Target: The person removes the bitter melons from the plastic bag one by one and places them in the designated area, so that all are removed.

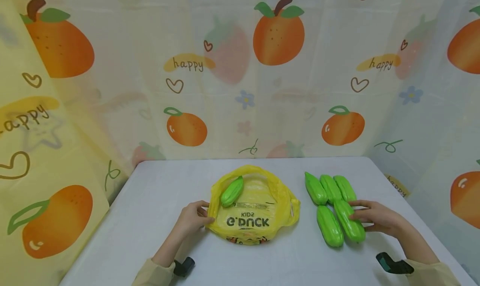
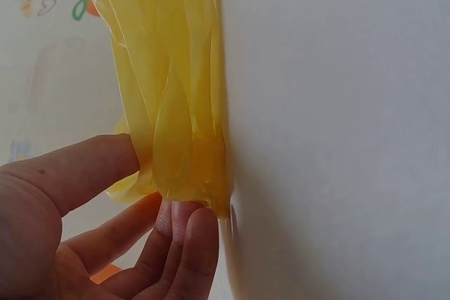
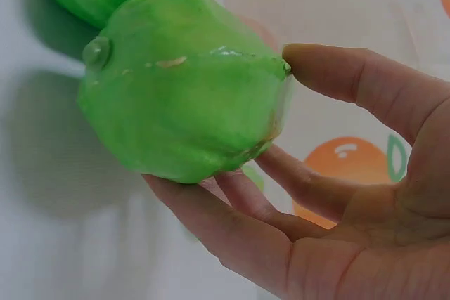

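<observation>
A round yellow plastic bag [image 1: 247,234] with "KIDS e.DUCK" print lies wide open at the middle of the table. One long green toy vegetable, like a gourd, [image 1: 233,191] is inside, toward its far left. My left hand [image 1: 196,216] holds the bag's left edge, thumb on one side and fingers on the other in the left wrist view. To the right, my right hand [image 1: 384,217] grips the nearest right green toy vegetable [image 1: 349,220] between thumb and fingers. The right wrist view shows that vegetable's blunt end [image 3: 190,96] close up.
Several more green toy vegetables sit beside the gripped one, among them a near left one [image 1: 330,226] and a far left one [image 1: 315,188]. A white-covered table [image 1: 150,194] bears everything. Fruit-printed curtains [image 1: 232,123] hang behind it and at both sides.
</observation>
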The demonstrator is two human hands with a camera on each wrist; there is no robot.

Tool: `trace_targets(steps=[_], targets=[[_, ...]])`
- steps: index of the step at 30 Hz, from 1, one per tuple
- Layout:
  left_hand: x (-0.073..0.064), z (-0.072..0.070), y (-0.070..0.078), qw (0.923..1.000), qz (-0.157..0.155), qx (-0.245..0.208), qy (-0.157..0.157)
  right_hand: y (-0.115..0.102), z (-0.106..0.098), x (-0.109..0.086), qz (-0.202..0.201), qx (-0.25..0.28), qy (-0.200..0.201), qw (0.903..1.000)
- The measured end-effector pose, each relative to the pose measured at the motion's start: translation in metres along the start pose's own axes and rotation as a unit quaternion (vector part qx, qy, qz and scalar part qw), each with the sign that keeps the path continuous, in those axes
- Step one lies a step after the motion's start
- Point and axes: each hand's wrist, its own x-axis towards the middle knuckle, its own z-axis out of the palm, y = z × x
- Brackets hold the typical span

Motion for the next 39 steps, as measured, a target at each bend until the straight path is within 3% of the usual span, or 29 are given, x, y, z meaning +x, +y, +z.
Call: trace_targets(steps=[16,39], targets=[[0.0,-0.001,-0.001,0.9999,0.008,0.008,0.004,0.017,0.001,0.008,0.017,0.015,-0.009,0.9997],[0.001,0.0,-0.002,1.0,0.003,0.006,0.006,0.02,0.002,0.013,0.034,0.022,-0.002,0.9992]])
